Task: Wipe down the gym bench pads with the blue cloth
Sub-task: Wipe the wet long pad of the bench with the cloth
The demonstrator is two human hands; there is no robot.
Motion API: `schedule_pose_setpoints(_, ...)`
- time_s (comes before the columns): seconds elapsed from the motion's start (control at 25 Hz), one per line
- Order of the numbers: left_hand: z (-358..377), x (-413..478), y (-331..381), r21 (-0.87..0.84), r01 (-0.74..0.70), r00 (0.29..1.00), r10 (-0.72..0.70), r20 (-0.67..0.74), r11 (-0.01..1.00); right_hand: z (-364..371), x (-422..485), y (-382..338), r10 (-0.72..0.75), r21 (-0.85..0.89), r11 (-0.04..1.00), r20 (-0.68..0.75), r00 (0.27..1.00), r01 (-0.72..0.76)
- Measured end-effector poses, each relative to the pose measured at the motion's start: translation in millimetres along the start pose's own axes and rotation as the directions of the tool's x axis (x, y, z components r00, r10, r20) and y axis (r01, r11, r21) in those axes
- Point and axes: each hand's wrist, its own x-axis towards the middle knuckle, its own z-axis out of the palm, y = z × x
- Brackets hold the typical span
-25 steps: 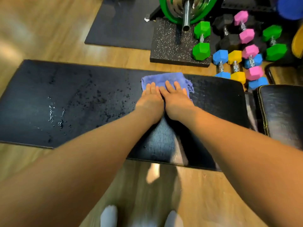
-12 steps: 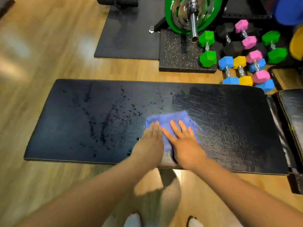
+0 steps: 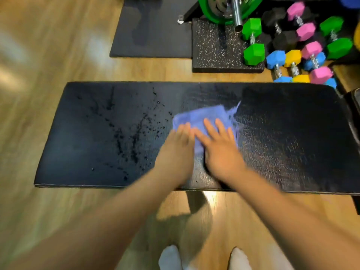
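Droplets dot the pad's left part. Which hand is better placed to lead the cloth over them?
Left, probably. The left hand presses the left edge of the cloth, beside the droplets on the pad; the right hand lies farther from them.

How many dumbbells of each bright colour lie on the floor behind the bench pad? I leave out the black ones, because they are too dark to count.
Green dumbbells: 2
Pink dumbbells: 2
Blue dumbbells: 2 (one partly hidden behind a pink one)
Yellow dumbbells: 1
Total: 7
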Motion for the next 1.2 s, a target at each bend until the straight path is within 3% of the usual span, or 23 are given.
schedule_pose_setpoints(0.12, 13.1, -96.4, 11.4, -0.121, 0.012, 0.994, 0.001, 0.108, 0.993, 17.3, -74.3, -34.8, -0.108, 0.019, 0.994, 0.094, 0.990, 0.107)
schedule_pose_setpoints(0.2, 19.7, -114.7, 8.2, -0.046, -0.006, 0.990, 0.012, 0.138, 0.999, 18.9, -76.2, -42.1, -0.124, 0.036, 0.992, 0.158, 0.980, 0.120)
schedule_pose_setpoints(0.32, 8.5, -69.9, -17.0, 0.011, 0.090, 0.994, -0.091, 0.054, 0.996, 12.1, -27.9, -47.5, -0.112, 0.017, 0.994, 0.081, 0.990, 0.111)
schedule_pose_setpoints(0.44, -4.3, 0.6, -62.7, 0.106, 0.160, 0.985, -0.165, 0.043, 0.981, 0.0, 59.4, -49.3, -0.048, 0.010, 0.999, 0.120, 0.992, 0.047)
schedule_pose_setpoints(0.6, -24.6, 55.4, -111.5, 0.086, 0.181, 0.972, -0.192, 0.136, 0.980, -18.0, 140.7, -55.2, -0.033, 0.012, 0.999, 0.201, 0.979, 0.032)
schedule_pose_setpoints(0.76, -16.7, 4.1, -92.9, 0.100, 0.225, 0.970, -0.232, 0.071, 0.969, -1.7, 86.9, -70.8, -0.073, -0.014, 0.997, 0.078, 0.994, 0.074)
schedule_pose_setpoints(0.84, -2.6, -54.2, -71.2, 0.053, 0.194, 0.974, -0.199, 0.112, 0.980, 14.7, 29.8, -87.2, -0.128, -0.030, 0.991, 0.030, 0.991, 0.129)
schedule_pose_setpoints(1.0, 21.9, -152.2, -63.9, -0.025, 0.148, 0.973, -0.141, 0.184, 0.989, 34.2, -45.5, -127.1, -0.256, -0.017, 0.965, 0.137, 0.957, 0.261)
schedule_pose_setpoints(1.08, 17.9, -153.0, -73.4, -0.043, 0.187, 0.953, -0.171, 0.250, 0.981, 33.0, -38.8, -131.5, -0.257, -0.028, 0.963, 0.190, 0.948, 0.267)
schedule_pose_setpoints(1.2, 9.5, -107.0, -94.1, 0.013, 0.246, 0.962, -0.245, 0.123, 0.969, 22.7, 9.5, -137.3, -0.229, -0.079, 0.968, 0.103, 0.968, 0.237)
